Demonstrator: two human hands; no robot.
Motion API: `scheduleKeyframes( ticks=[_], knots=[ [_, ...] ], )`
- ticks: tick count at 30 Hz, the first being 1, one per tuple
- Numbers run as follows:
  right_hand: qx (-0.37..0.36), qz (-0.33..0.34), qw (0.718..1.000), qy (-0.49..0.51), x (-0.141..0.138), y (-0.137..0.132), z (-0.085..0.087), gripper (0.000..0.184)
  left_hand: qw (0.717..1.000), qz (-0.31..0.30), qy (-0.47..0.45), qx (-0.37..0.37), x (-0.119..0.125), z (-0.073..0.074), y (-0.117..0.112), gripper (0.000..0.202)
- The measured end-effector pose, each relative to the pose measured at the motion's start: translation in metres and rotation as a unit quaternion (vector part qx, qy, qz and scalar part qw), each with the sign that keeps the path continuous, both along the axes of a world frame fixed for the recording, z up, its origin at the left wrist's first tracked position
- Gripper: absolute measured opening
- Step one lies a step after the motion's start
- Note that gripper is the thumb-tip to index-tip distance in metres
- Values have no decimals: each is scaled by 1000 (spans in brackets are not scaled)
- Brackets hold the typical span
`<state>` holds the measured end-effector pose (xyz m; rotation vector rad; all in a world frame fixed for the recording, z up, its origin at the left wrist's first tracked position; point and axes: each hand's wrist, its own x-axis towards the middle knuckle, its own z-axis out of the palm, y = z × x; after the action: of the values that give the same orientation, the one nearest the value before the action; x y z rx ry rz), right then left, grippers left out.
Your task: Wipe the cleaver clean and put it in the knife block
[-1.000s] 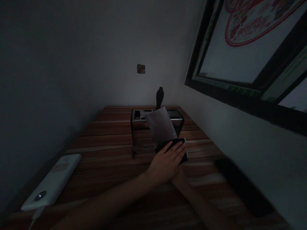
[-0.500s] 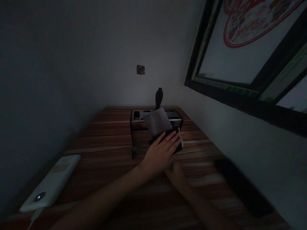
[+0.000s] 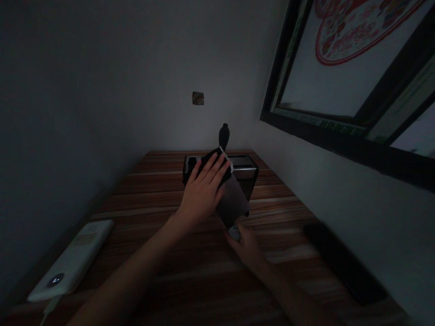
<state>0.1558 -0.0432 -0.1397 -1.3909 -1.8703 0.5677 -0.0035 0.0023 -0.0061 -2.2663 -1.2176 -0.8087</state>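
A cleaver [image 3: 234,201] with a broad grey blade slants up and to the left over the table. My right hand [image 3: 247,246] is closed round its handle, which is mostly hidden. Pressed against the far end of the blade is a black cloth [image 3: 209,159] with a pale edge. My left hand [image 3: 202,190] lies over that cloth, fingers stretched along it and the thumb bent beside the blade. Behind them stands a metal knife rack [image 3: 246,172], partly covered by the hands, with a black-handled tool [image 3: 224,136] upright in it.
A white power bank [image 3: 73,258] with a cable lies on the wood-patterned table [image 3: 142,199] at left. Near the right edge rests a dark flat slab [image 3: 343,262]. Walls close in at the back and right, where a framed window [image 3: 326,99] hangs over the table.
My left hand and the black cloth have moved left and up along the cleaver's blade to its far end. More of the blade near the handle shows now. My right hand has stayed almost in place.
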Motion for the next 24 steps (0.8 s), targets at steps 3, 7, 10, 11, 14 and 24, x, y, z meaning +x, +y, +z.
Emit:
scheduleKeyframes(
  ticks=[3, 7, 10, 11, 14, 24],
  knots=[
    [3, -1, 1000, -1, 0, -1, 1, 24, 1000, 11, -20, 4, -2, 2, 1, 53],
    [12, -3, 1000, -9, 0, -2, 2, 24, 999, 13, -29, 2, -2, 1, 2, 54],
    [4, -9, 1000, -19, -1, -2, 3, 24, 999, 20, -29, -2, -1, 0, 2, 52],
    [0, -11, 1000, -19, -1, -2, 3, 24, 999, 22, -28, -2, -1, -1, 2, 52],
    [1, -13, 1000, -6, -2, -2, 3, 26, 1000, 20, -24, -1, 1, -3, 1, 53],
    [16, -4, 998, 66, 1, 2, -3, 29, 996, -50, 66, -21, 31, -34, -15, 55]
  ],
)
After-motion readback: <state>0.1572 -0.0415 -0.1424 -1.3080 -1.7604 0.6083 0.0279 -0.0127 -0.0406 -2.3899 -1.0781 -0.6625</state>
